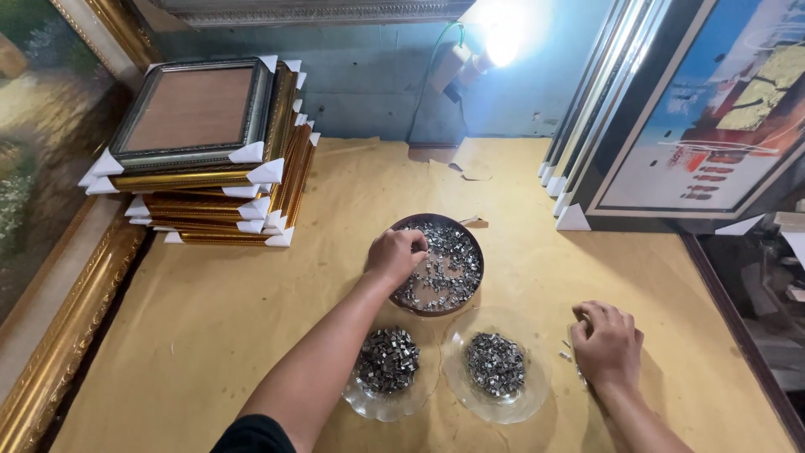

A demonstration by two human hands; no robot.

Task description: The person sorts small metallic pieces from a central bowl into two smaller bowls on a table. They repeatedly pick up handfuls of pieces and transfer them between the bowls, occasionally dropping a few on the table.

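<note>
Fingers (417,243) of left hand (394,256) curl into metal clips (449,268), fingertips hidden.

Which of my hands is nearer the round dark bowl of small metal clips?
Left. The left hand reaches into the round dark bowl; the right hand rests apart on the table.

At ten o'clock from where I stand sits a stack of gilt picture frames (210,159), white cardboard protectors on their corners, the topmost one lying face down with its brown backing up. Past nine o'clock a large painting in an ornate gold frame (59,335) leans along the bench edge. At twelve o'clock a bare lit bulb (501,38) glares against the blue-grey wall (369,75) (its green cord runs down behind). At two o'clock several framed pictures (671,126) lean together, the front one an abstract in blue, red and gold. Brown paper (210,335) covers my bench.
</note>
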